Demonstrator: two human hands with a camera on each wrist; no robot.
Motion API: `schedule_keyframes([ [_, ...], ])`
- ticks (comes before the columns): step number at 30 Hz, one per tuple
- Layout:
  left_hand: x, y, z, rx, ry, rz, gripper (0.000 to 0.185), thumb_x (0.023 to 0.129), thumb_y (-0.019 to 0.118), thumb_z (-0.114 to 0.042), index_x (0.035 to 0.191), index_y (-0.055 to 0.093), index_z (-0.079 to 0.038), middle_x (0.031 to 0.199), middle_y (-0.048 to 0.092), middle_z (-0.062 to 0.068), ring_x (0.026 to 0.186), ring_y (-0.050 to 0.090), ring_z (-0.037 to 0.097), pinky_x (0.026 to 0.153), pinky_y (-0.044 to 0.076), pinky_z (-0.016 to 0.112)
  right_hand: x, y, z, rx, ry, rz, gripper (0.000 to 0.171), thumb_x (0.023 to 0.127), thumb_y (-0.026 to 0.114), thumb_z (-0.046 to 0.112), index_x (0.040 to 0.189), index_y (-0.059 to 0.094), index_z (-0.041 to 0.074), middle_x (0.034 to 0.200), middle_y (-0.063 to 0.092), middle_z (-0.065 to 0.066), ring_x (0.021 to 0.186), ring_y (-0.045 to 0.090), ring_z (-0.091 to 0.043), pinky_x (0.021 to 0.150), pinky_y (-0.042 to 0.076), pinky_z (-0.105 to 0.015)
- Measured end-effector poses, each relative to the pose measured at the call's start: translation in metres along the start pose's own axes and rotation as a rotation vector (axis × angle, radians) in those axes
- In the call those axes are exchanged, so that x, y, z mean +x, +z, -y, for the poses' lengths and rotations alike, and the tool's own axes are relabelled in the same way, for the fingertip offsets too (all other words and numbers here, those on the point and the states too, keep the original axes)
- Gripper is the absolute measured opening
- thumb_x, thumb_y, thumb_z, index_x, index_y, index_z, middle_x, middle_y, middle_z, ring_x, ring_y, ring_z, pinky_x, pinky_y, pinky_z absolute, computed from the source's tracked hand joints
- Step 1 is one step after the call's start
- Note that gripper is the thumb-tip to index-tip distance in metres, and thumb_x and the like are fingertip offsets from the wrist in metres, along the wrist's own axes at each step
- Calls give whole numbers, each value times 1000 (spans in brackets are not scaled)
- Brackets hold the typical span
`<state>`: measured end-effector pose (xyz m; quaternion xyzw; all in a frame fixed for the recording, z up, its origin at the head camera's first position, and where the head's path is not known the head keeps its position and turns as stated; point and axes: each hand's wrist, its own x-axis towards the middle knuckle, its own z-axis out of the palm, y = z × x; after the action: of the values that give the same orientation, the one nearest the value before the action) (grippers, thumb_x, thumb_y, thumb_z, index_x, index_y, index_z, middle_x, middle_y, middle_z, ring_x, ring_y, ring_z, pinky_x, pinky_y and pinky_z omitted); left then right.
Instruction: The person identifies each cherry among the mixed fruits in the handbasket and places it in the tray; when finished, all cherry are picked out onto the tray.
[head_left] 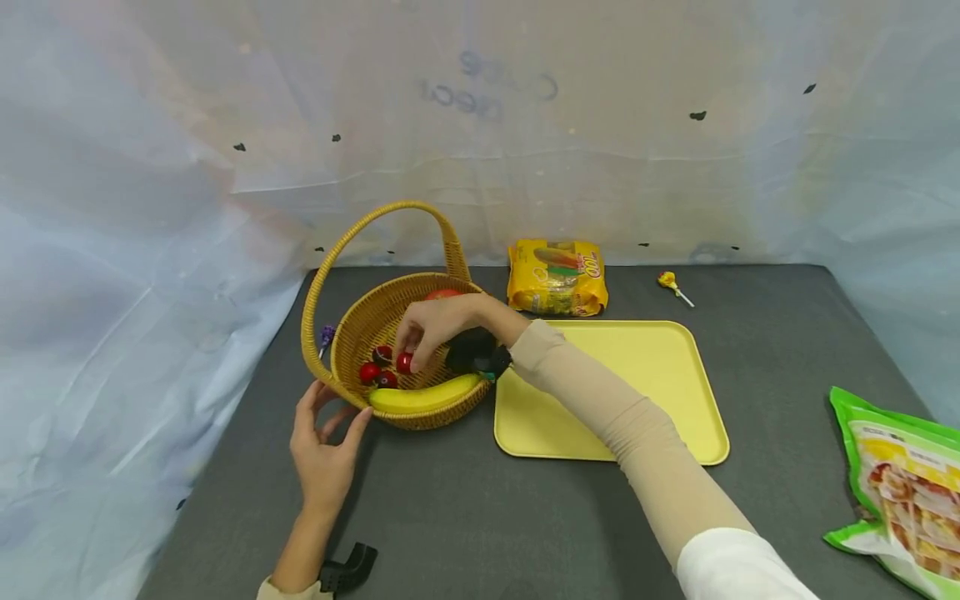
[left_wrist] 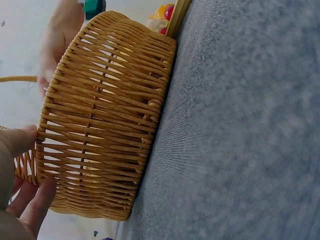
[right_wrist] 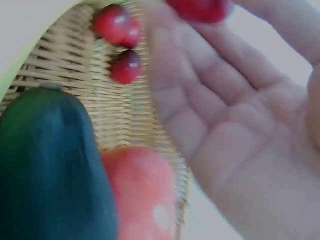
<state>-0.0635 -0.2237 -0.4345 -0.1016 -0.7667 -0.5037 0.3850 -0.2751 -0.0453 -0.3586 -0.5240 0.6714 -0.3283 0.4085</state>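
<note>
A woven wicker basket (head_left: 431,417) with a tall hoop handle stands on the dark grey table. In it lie a banana (head_left: 423,396), small red fruits (head_left: 369,372) and a larger red fruit (head_left: 442,294). My right hand (head_left: 410,354) hovers over the basket and pinches one small red fruit (head_left: 404,363) between thumb and fingertips. That fruit (right_wrist: 200,9) sits at the top of the right wrist view, above two others (right_wrist: 117,27) on the weave. My left hand (head_left: 330,417) rests spread against the basket's front-left side (left_wrist: 105,125), its thumb (left_wrist: 17,140) at the rim.
A yellow tray (head_left: 637,358) lies right of the basket. Behind it are a yellow snack pack (head_left: 557,277) and a lollipop (head_left: 667,281). A green snack bag (head_left: 900,492) lies at the right edge. A small purple item (head_left: 326,335) sits left of the basket. Pale plastic sheeting surrounds the table.
</note>
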Motion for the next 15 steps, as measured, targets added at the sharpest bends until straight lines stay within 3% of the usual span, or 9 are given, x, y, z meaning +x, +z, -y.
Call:
schedule_keyframes([
  [3, 0, 1, 2, -18, 7, 0, 76, 69, 71, 31, 138, 47, 13, 122, 52, 37, 115, 57, 24, 86, 58, 23, -32, -2, -7, 108, -118, -156, 31, 94, 67, 6, 123, 63, -5, 102, 69, -14, 90, 64, -39, 83, 57, -49],
  [5, 0, 2, 3, -34, 13, -3, 76, 68, 70, 32, 138, 47, 14, 121, 52, 38, 114, 56, 27, 86, 58, 24, -58, 0, -16, 200, -149, -252, 29, 94, 65, 1, 121, 60, -7, 105, 66, -18, 90, 63, -43, 83, 57, -54],
  [8, 0, 2, 3, -50, 20, -8, 76, 67, 69, 34, 138, 47, 15, 120, 51, 41, 115, 56, 26, 86, 58, 24, -102, 8, -33, 279, -96, -419, 28, 93, 65, -1, 120, 58, -5, 111, 63, -17, 95, 65, -40, 86, 57, -55],
  [10, 0, 1, 3, -50, 21, -9, 76, 67, 68, 34, 138, 47, 15, 120, 50, 42, 116, 56, 22, 86, 58, 23, -131, 14, -47, 292, -51, -530, 30, 93, 65, -3, 121, 55, -7, 114, 62, -21, 98, 64, -41, 84, 58, -50],
  [15, 1, 0, 1, -33, 16, -12, 75, 68, 69, 33, 137, 47, 15, 119, 51, 40, 115, 56, 21, 86, 58, 22, -193, 31, -79, 208, 44, -723, 38, 92, 67, -4, 124, 47, -11, 119, 59, -31, 105, 61, -44, 83, 58, -31],
])
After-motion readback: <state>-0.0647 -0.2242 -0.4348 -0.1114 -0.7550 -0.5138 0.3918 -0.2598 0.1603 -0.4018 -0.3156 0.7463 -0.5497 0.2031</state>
